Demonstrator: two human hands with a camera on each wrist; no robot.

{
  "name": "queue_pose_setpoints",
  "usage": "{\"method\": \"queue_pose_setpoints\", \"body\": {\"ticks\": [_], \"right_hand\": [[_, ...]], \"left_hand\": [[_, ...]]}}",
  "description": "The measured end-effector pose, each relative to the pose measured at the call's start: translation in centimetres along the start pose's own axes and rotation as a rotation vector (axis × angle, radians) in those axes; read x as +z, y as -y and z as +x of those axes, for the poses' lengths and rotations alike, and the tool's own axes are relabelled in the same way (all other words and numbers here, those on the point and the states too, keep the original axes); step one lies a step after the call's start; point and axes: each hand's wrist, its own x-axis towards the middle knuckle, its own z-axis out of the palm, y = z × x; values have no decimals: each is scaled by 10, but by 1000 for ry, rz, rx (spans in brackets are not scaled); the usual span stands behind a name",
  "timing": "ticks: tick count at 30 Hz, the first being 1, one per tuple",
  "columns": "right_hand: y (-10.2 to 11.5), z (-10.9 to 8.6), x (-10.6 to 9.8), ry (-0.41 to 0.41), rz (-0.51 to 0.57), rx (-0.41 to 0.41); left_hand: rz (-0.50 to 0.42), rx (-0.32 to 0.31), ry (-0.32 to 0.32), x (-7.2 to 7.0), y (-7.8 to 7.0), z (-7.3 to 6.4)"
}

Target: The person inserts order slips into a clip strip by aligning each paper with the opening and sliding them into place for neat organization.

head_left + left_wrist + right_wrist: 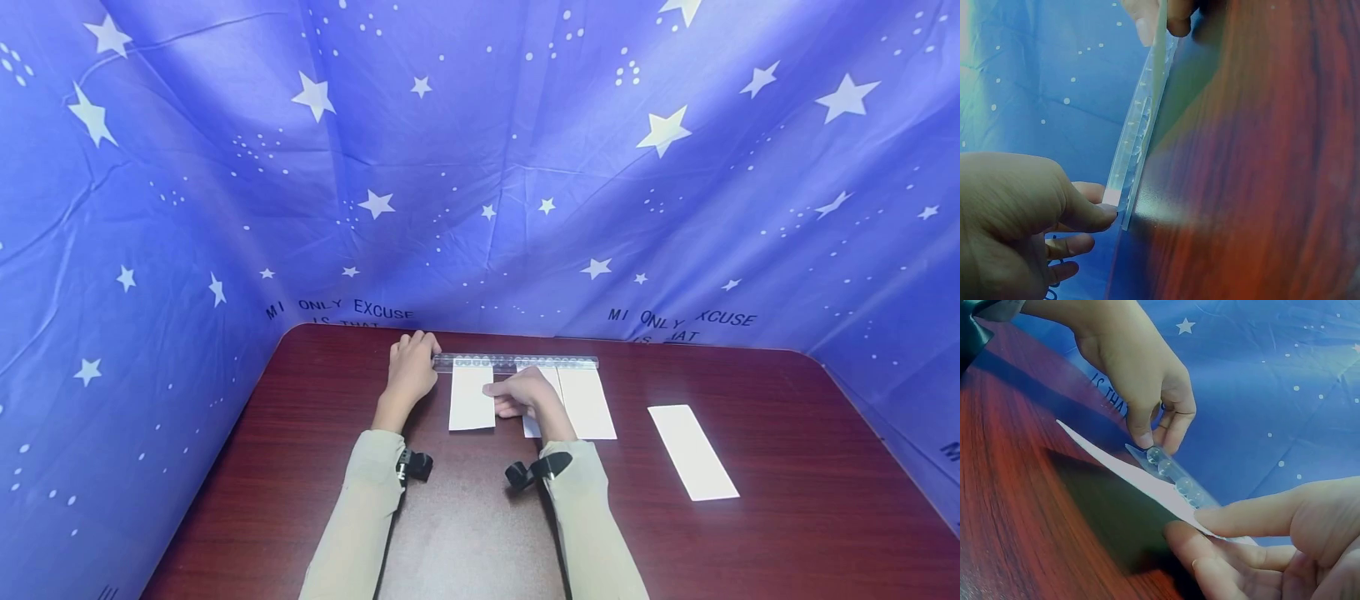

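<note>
A long clear plastic strip [577,362] with a row of round, see-through bumps [1184,486] lies near the table's far edge. My left hand [411,371] pinches its left end between thumb and fingers, as the left wrist view shows. A white paper card [471,400] hangs from the strip toward me, its upper edge at the strip. Thumb and fingers of my right hand [525,393] pinch this card by its right edge, tilting it off the table. To the right, two more white cards [588,404] meet the strip; my right hand partly covers one.
A single white card [693,452] lies apart on the right of the dark red wooden table [787,425]. Blue star-printed cloth [480,167] rises close behind the far edge and at both sides. Black straps [416,464] circle both wrists.
</note>
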Motion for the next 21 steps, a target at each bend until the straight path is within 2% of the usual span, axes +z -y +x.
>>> {"method": "queue_pose_setpoints", "body": {"ticks": [4,14,21], "right_hand": [[1,-1,0,26,-22,1],[3,-3,2,-18,-21,28],[1,-1,-1,-10,-11,29]], "left_hand": [[1,0,1,0,-1,-1],[1,3,6,-1,-2,-1],[13,1,3,-1,-2,-1]]}}
